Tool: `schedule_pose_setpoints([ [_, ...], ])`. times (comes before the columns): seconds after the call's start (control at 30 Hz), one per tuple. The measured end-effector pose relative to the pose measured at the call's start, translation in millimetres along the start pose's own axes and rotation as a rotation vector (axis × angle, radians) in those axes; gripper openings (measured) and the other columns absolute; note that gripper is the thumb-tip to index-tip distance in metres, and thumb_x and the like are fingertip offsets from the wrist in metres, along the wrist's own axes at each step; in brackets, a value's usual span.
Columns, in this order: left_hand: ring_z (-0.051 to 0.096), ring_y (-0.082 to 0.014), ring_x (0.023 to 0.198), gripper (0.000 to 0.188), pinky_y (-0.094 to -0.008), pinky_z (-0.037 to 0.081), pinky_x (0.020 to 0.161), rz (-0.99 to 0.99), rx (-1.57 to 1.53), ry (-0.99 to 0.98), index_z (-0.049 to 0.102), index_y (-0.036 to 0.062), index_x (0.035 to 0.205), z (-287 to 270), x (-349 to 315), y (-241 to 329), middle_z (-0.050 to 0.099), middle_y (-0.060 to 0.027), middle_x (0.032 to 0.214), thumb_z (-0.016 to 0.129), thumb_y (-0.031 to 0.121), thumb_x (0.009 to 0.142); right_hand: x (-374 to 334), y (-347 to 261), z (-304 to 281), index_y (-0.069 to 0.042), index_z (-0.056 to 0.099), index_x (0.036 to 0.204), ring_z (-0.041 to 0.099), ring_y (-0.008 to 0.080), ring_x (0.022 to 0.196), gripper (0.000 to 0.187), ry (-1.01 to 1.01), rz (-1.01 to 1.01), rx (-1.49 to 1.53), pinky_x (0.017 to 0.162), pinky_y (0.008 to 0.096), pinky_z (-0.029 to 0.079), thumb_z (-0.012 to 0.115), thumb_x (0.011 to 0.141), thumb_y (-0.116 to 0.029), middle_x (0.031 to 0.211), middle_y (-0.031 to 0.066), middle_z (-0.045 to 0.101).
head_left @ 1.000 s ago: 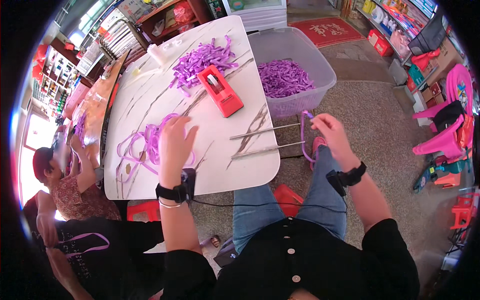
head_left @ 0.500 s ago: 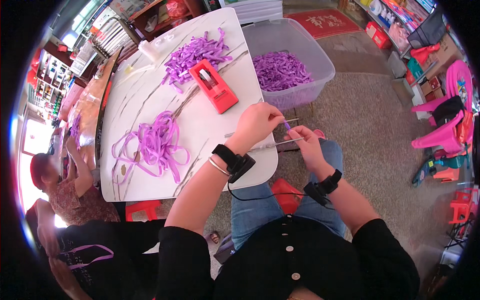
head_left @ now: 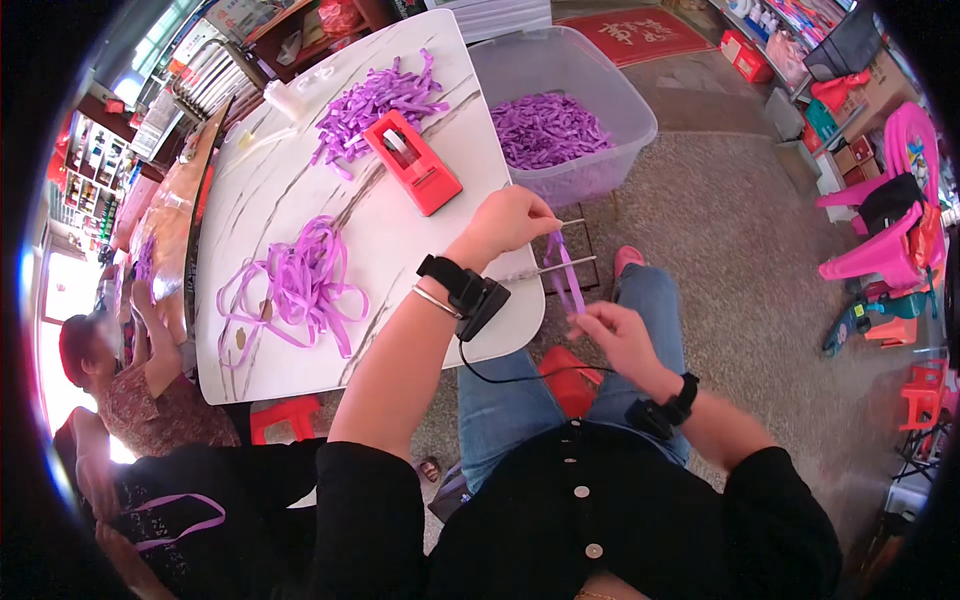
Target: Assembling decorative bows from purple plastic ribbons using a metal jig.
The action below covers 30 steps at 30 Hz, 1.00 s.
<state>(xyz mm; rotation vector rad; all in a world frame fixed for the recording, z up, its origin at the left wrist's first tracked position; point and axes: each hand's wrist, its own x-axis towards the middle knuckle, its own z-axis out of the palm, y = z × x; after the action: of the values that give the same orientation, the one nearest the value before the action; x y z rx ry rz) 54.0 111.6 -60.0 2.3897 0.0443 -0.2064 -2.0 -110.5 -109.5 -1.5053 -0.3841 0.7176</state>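
My left hand (head_left: 515,220) reaches across the right edge of the white marble table (head_left: 270,190) and pinches the top of a purple ribbon strip (head_left: 565,270). My right hand (head_left: 615,335) holds the lower end of the same strip above my knee. Two thin rods (head_left: 545,268) stick out past the table edge, and the strip hangs by them. A tangle of long purple ribbon (head_left: 300,285) lies on the table to the left of my left forearm.
A red tape dispenser (head_left: 412,175) and a heap of cut purple strips (head_left: 372,100) lie farther up the table. A clear plastic bin (head_left: 575,60) holds more purple strips. A person (head_left: 110,370) sits at the left. Pink plastic chairs (head_left: 890,225) stand at the right.
My left hand left the ribbon tangle, crossed to the right table edge and gripped the strip's top. My right hand drew the strip's lower end downward, away from the rods.
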Motion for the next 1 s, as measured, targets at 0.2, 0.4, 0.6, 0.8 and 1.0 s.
schedule_pose_setpoints([
  [0.2,0.055,-0.0164,0.051,0.023,-0.0299,0.044,0.048,0.004,-0.039,-0.065,0.067,0.0065,0.079,4,14,-20,0.060,-0.0082,0.061,0.063,0.028,0.070,-68,-7,-11,-0.009,0.064,0.079,0.058,0.0121,0.074,0.009,-0.143,-0.203,-0.463,0.079,0.0286,0.035,0.057,0.079,-0.014,0.074,0.0002,0.063],
  [0.4,0.056,-0.0111,0.067,0.021,-0.0263,0.043,0.062,-0.051,-0.054,-0.127,0.066,0.0012,0.078,1,17,-12,0.062,-0.0058,0.070,0.064,0.020,0.071,-115,-11,-18,-0.013,0.065,0.078,0.057,0.0102,0.081,0.006,-0.271,-0.222,-0.551,0.085,0.0305,0.030,0.061,0.077,-0.017,0.078,-0.0026,0.063],
  [0.6,0.056,-0.0115,0.069,0.021,-0.0265,0.043,0.065,-0.006,-0.019,-0.111,0.066,0.0011,0.080,-1,13,-9,0.063,-0.0057,0.072,0.064,0.020,0.072,-134,-1,-18,-0.015,0.067,0.083,0.052,0.0150,0.086,0.012,-0.265,-0.391,-0.663,0.081,0.0303,0.032,0.065,0.072,-0.018,0.082,-0.0014,0.057],
  [0.8,0.055,-0.0109,0.071,0.022,-0.0262,0.043,0.066,-0.030,-0.028,-0.128,0.066,0.0009,0.081,-4,9,-2,0.063,-0.0051,0.074,0.064,0.021,0.073,-140,11,-18,-0.016,0.068,0.083,0.051,0.0169,0.076,0.012,-0.178,-0.304,-0.601,0.073,0.0303,0.035,0.066,0.072,-0.021,0.074,0.0014,0.053],
  [1.0,0.057,-0.0149,0.063,0.024,-0.0288,0.043,0.059,0.013,-0.064,-0.083,0.067,0.0038,0.080,0,10,-7,0.063,-0.0088,0.068,0.062,0.026,0.071,-142,25,-18,-0.011,0.068,0.086,0.052,0.0153,0.071,0.012,-0.190,-0.109,-0.319,0.066,0.0260,0.040,0.064,0.076,-0.017,0.071,0.0036,0.055],
])
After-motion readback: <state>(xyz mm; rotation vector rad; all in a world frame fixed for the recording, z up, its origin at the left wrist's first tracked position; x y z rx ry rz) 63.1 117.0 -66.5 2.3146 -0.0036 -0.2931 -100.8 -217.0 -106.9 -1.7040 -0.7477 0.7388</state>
